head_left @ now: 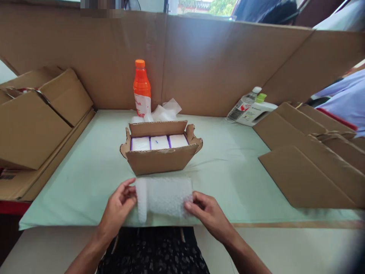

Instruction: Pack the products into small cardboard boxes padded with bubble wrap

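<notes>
A sheet of clear bubble wrap is held just above the front edge of the table, its left side folded or rolled into a narrow strip. My left hand has curled fingers at that left side. With thumb and fingers, my right hand pinches the right edge. Just beyond the wrap stands an open cardboard box with its flaps raised. Three white-topped blocks with purple sides sit in a row inside, among them a middle block with a small blue mark.
An orange bottle stands behind the box beside crumpled clear plastic. Cardboard boxes lie at the left, more cardboard at the right. A clear bottle leans by a white jug. A cardboard wall closes the back.
</notes>
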{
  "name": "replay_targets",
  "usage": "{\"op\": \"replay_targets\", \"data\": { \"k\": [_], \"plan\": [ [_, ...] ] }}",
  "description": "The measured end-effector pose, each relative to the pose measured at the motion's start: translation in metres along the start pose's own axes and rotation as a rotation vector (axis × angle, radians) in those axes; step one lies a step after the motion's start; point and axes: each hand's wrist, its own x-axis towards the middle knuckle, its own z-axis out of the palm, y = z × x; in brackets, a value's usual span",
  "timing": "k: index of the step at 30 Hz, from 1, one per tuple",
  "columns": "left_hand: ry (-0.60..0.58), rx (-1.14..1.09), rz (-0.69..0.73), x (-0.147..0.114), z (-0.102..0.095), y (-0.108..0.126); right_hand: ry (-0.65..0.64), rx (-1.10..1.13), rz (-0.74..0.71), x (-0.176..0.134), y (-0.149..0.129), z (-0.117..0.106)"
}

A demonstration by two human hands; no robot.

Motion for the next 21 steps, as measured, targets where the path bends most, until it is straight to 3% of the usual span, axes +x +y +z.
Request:
{"op": "replay_targets", "data": {
  "k": [2,4,7,9,11,15,18,21],
  "plan": [
    [0.222,0.163,0.025,0.005,0.005,-0.014,0.097,0.008,0.104,0.006,0.032,0.013],
    [0.281,0.376,0.293,0.002,0.015,-0.012,0.148,0.016,0.154,0.009,0.050,0.018],
    [0.010,0.673,0.808,-0.007,0.040,0.002,0.154,-0.039,0.129,0.007,0.054,0.014],
    [-0.163,0.841,0.909,-0.006,0.052,0.003,0.170,-0.154,0.099,0.005,0.052,0.005],
    [-0.171,0.975,0.821,0.002,0.051,-0.006,0.208,-0.285,0.098,0.003,0.052,-0.005],
    [0.013,1.038,0.590,0.014,0.017,-0.033,0.251,-0.411,0.127,0.003,0.063,-0.019],
    [0.089,0.891,0.410,0.011,0.007,-0.039,0.285,-0.394,0.122,0.004,0.068,-0.022],
    [0.109,0.650,0.250,0.005,0.021,-0.032,0.331,-0.328,0.107,-0.001,0.067,-0.034]
  ]
}}
